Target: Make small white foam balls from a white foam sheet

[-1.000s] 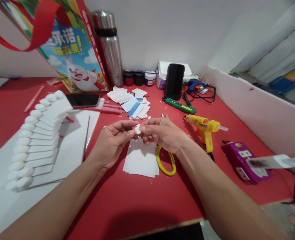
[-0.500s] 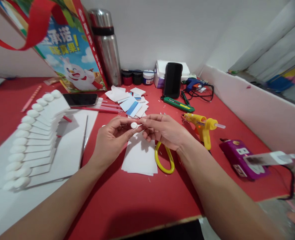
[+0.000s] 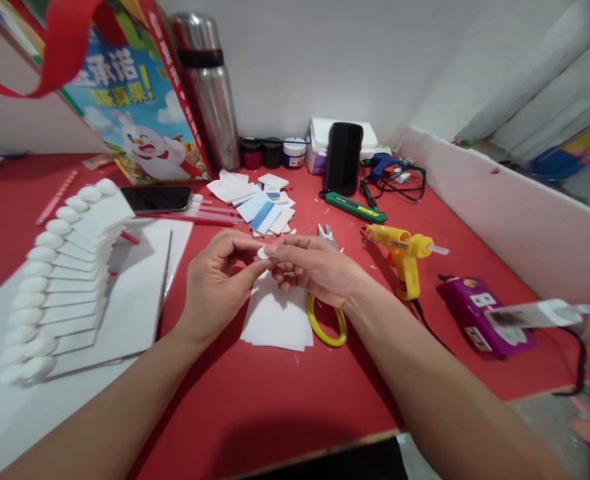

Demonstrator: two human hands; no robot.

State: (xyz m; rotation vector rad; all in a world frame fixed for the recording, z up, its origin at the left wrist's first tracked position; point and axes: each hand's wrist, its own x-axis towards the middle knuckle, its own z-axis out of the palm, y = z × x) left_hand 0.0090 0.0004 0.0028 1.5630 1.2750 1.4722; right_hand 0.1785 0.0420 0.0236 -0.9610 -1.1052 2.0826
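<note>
Between the fingertips of both hands is a small white round piece (image 3: 263, 253), partly covered by the fingers. My left hand (image 3: 215, 277) pinches it from the left with thumb and forefinger. From the right, the thumb and fingers of my right hand (image 3: 315, 267) close on its other side. Below them lies a stack of blank white cards (image 3: 277, 323). Scissors with a yellow handle (image 3: 331, 343) rest under my right hand, their blades showing beyond it. To the left, a curved row of white cards (image 3: 77, 297) carries white oval pieces (image 3: 32, 300) along its outer edge.
Paper scraps (image 3: 262, 203) lie beyond my hands. On the right are a yellow glue gun (image 3: 399, 250), a purple box (image 3: 479, 317) and a green cutter (image 3: 355, 207). A steel flask (image 3: 209, 100), a printed bag (image 3: 145, 113) and a black phone (image 3: 343, 160) stand behind.
My right hand has shifted slightly left, covering more of the white piece. The scissors' blades now show past it. The whole view has shifted a little.
</note>
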